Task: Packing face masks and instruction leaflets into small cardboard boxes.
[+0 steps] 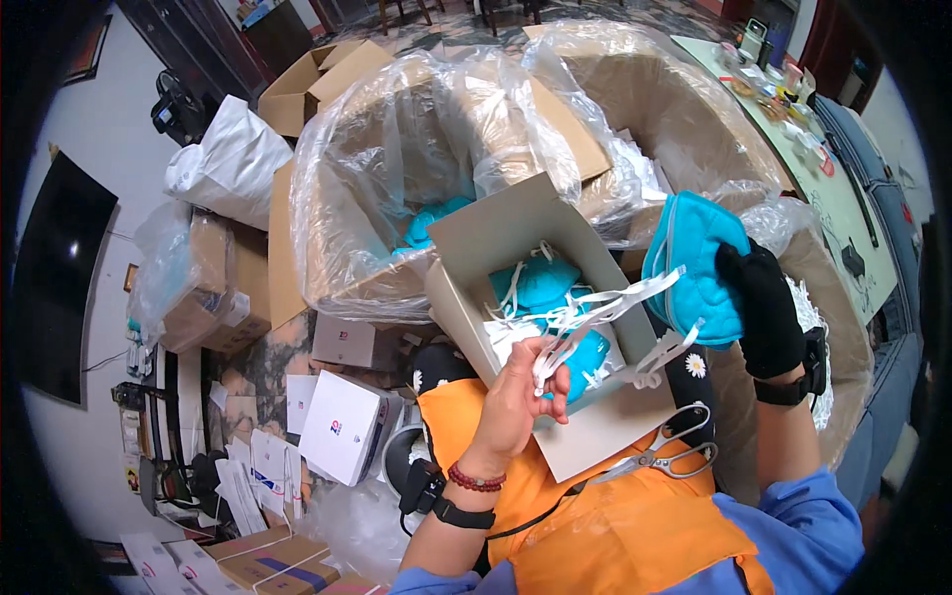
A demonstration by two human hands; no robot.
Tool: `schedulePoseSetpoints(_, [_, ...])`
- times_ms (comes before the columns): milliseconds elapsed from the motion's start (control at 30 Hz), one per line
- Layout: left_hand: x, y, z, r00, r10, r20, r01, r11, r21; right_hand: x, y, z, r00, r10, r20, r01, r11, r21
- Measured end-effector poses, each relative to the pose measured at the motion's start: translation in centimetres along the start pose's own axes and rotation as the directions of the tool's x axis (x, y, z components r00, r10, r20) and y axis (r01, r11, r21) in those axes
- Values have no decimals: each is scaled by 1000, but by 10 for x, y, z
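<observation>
My right hand (769, 312), in a black glove, grips a small stack of teal cup-shaped face masks (694, 268) at the right, above an open box. White elastic straps (635, 293) run from the masks toward my bare left hand (521, 392), whose curled fingers are closed on the strap ends. Between my knees stands the open grey-white carton (501, 223), with more teal masks (540, 283) and their loose straps inside. Metal scissors (659, 456) lie on my orange apron (585, 526), just below the carton's front flap.
Large plastic-lined cardboard boxes (322, 233) stand ahead; the left one holds teal masks (431, 223). Another lined box (843, 397) with white straps is at my right. Small white cartons (342, 426) lie at the left. A cluttered green table (764, 109) is at the far right.
</observation>
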State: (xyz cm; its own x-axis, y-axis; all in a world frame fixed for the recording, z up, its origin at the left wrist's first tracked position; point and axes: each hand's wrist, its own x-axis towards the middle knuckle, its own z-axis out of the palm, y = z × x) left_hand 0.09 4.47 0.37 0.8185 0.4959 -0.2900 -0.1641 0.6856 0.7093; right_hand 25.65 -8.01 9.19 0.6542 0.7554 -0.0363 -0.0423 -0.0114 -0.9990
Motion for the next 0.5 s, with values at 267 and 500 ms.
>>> schedulePoseSetpoints(267, [8,-6,1,1000,3,9,-5,989,150,0,-1,-1,1000,0,-21,-2,995,-96])
schedulePoseSetpoints(500, [10,-8,0,998,-28,-58,38,985,169,2,-4,-2,997,-71,-41,64,986,-156])
